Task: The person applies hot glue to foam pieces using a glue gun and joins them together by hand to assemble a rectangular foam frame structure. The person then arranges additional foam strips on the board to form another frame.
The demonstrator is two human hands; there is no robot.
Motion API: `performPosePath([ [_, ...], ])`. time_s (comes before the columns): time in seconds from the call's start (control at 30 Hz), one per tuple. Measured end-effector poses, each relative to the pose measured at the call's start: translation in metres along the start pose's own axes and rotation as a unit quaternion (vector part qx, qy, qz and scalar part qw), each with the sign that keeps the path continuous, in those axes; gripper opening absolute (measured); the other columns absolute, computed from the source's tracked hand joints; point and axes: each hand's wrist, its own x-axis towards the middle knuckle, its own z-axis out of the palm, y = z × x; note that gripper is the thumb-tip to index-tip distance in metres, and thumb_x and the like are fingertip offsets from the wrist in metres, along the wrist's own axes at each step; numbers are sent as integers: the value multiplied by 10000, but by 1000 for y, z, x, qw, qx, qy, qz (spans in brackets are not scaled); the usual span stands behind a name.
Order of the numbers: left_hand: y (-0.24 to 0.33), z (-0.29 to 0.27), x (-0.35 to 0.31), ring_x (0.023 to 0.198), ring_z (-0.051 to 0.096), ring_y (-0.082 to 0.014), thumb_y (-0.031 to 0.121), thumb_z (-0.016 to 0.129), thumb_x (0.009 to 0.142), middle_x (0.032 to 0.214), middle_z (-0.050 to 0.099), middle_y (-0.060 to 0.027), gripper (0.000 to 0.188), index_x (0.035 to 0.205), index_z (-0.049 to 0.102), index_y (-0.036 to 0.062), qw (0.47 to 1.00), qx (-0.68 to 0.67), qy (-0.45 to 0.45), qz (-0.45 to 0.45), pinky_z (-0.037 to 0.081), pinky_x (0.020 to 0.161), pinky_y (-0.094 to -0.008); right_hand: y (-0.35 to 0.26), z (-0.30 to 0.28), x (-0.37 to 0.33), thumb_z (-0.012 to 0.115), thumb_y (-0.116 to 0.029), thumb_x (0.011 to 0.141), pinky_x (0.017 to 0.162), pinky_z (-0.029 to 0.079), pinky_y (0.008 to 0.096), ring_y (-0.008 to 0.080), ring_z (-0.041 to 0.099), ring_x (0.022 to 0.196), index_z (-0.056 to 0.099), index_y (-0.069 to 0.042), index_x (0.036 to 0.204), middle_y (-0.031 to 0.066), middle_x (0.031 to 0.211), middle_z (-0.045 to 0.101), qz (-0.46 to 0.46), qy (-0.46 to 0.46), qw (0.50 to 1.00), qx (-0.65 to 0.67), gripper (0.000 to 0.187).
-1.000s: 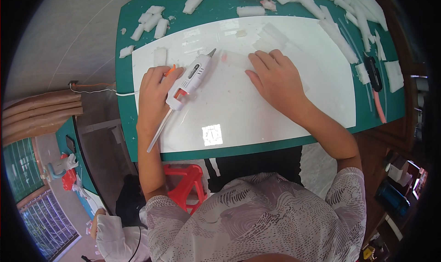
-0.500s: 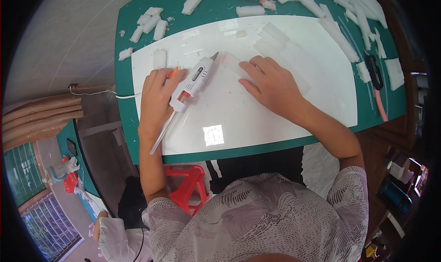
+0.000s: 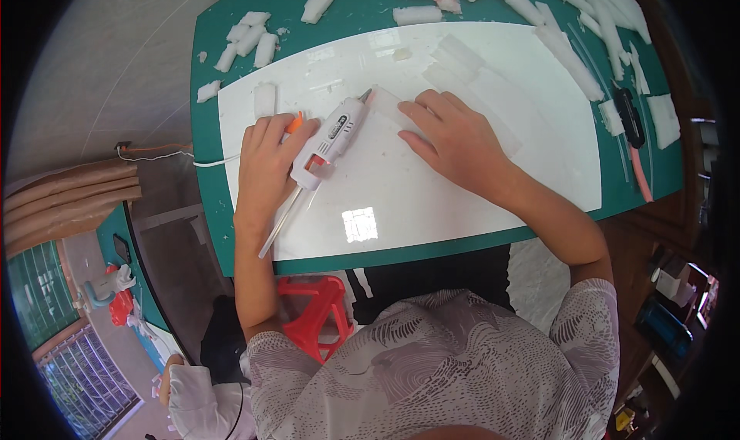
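My left hand (image 3: pixel 266 158) is closed around the handle side of a white hot glue gun (image 3: pixel 333 139) with orange parts. The gun's grey nozzle points away and to the right, at the left edge of a thin, whitish foam piece (image 3: pixel 383 104). A clear glue stick (image 3: pixel 281 220) sticks out of its back end, slanting toward my left forearm. The fingers of my right hand (image 3: pixel 455 139) are bent over the right end of the foam piece, thumb on the near side. Those fingers partly cover that end. Both hands are over a glossy white board (image 3: pixel 462 209).
The board lies on a green table (image 3: pixel 208 139). White foam offcuts (image 3: pixel 250 35) lie along the far edge, with longer strips (image 3: pixel 570 62) at right. Beside them is a black tool with a pink handle (image 3: pixel 632 124). A white cord (image 3: pixel 216 163) crosses the left edge. A red stool (image 3: pixel 316 316) stands below.
My left hand and the glue gun have shifted slightly right, bringing the nozzle closer to the foam piece. My right hand has stayed nearly still.
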Motion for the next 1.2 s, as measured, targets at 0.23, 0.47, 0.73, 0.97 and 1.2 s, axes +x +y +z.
performPosePath([
  [0.23, 2, 0, 0, 1037, 565, -278, 125, 793, 676, 1128, 628, -104, 499, 1166, 697, 121, 1000, 3, -3, -6, 425, 873, -377, 1, 0, 0, 736, -204, 871, 716, 546, 306, 216, 605, 919, 635, -69, 1114, 61, 1000, 589, -4, -1, 1000, -2, 296],
  [0.47, 1, 1, -1, 1060, 559, -284, 126, 804, 663, 1145, 623, -102, 523, 1175, 699, 137, 1000, 11, -10, -8, 421, 888, -380, 0, -1, 0, 729, -204, 877, 720, 549, 312, 220, 607, 928, 633, -69, 1109, 64, 1006, 589, -1, -3, 1000, -4, 284],
  [0.73, 2, 1, -1, 1072, 555, -284, 142, 814, 657, 1144, 620, -101, 525, 1171, 705, 147, 1000, 20, -14, -12, 419, 898, -383, 1, 1, 1, 721, -206, 882, 727, 552, 314, 220, 607, 939, 635, -69, 1112, 64, 1016, 592, 4, -10, 1000, -1, 281],
  [0.97, 4, 0, -1, 1057, 553, -280, 158, 815, 667, 1146, 619, -106, 512, 1167, 708, 146, 1000, 21, -16, -12, 416, 894, -381, 1, 0, 1, 721, -200, 876, 724, 548, 314, 217, 605, 930, 635, -68, 1099, 63, 1003, 585, -1, -3, 1000, 1, 273],
  [1.2, 3, 1, -2, 1042, 552, -276, 166, 813, 676, 1146, 618, -109, 500, 1165, 709, 147, 999, 29, -16, -3, 414, 887, -385, 0, 0, 1, 716, -193, 878, 721, 549, 316, 220, 605, 932, 632, -64, 1095, 66, 1004, 584, 5, -11, 1000, 2, 265],
])
